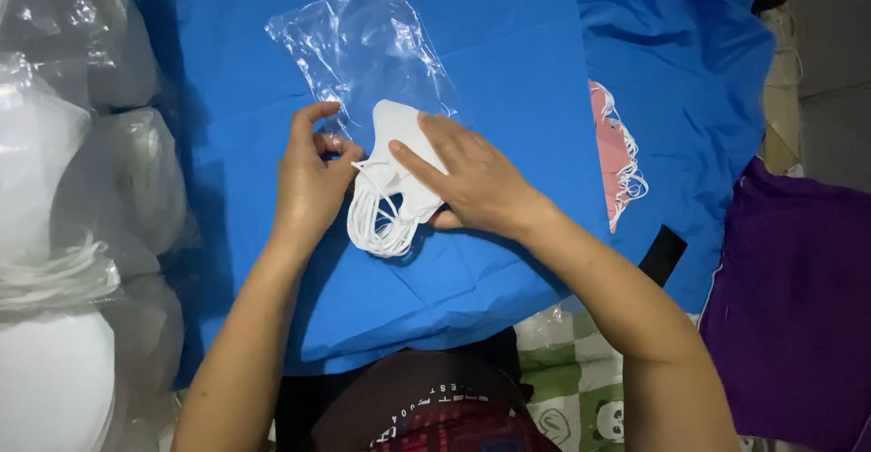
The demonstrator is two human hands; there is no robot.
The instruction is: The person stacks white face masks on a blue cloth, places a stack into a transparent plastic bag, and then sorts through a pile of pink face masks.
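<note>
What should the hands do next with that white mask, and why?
Probably slide the mask further into the clear bag: its top already sits at the bag's mouth, the right hand presses it flat, and the left hand holds the bag's edge while the loops trail outside.

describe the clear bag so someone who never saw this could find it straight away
Start at the blue cloth over the work surface. On its upper middle lies the clear plastic bag, just beyond the white masks that both hands press down. It alone is see-through, crinkled and glossy.
</note>
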